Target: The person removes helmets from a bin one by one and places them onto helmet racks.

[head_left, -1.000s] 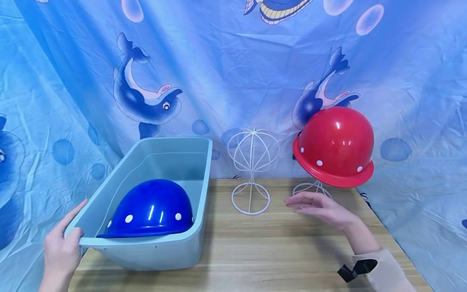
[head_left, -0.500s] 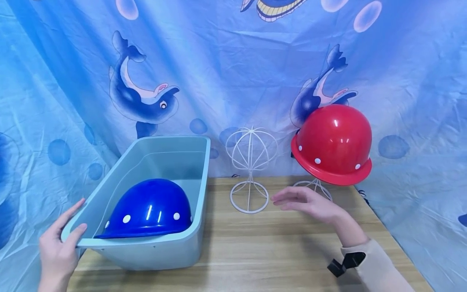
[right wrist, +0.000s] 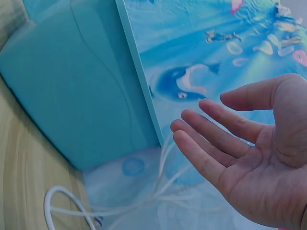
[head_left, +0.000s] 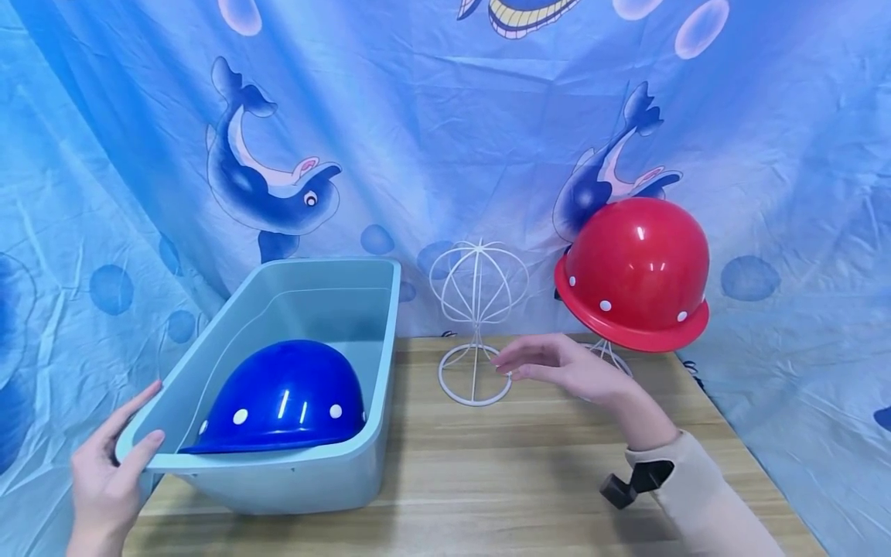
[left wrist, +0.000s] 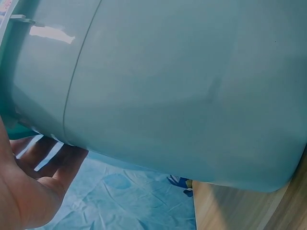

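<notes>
At the front left corner of a light blue plastic tub [head_left: 278, 483], my left hand [head_left: 107, 472] grips the rim, thumb over the front edge. The left wrist view shows that hand's fingers [left wrist: 67, 165] against the tub's outer wall. Inside the tub lies a blue hard hat [head_left: 288, 398], dome up, its brim near the front rim. My right hand [head_left: 557, 367] holds nothing; its relaxed fingertips overlap the base ring of a white wire hat stand [head_left: 479, 286]. To the right, a red hard hat [head_left: 636, 271] sits tilted on a second wire stand [head_left: 609, 356], which is mostly hidden.
Everything stands on a wood-grain table [head_left: 459, 480]. A blue curtain [head_left: 445, 116] printed with dolphins hangs behind and at both sides. A black wrist device [head_left: 636, 480] is strapped over the right sleeve [head_left: 717, 495].
My right hand has moved left from below the red hard hat to the base of the bare wire stand. The left hand stays at the tub's corner, its thumb slightly shifted.
</notes>
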`<state>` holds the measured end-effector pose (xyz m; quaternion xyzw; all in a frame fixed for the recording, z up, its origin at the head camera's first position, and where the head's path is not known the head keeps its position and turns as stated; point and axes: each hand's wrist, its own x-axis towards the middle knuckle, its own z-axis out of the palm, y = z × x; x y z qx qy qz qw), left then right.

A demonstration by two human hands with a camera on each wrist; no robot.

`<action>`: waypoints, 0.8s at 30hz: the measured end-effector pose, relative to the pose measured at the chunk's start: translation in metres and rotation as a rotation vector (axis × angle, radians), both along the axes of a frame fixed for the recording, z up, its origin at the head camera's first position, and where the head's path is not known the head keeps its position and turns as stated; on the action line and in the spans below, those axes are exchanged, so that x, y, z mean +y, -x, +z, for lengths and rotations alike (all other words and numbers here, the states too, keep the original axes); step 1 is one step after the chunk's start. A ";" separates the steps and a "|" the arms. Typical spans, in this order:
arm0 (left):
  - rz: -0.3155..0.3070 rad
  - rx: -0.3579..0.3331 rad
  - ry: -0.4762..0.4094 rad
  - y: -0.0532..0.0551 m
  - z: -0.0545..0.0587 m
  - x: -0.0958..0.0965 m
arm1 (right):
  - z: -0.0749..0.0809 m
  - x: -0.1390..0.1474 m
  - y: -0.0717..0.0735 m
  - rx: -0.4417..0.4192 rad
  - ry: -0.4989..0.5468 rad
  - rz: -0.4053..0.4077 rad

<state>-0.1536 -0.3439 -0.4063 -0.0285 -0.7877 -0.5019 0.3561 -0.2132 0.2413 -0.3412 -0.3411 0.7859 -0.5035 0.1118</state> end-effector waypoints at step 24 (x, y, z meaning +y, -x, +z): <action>0.076 -0.080 -0.022 -0.001 -0.004 -0.002 | 0.014 -0.101 0.006 0.069 0.054 0.092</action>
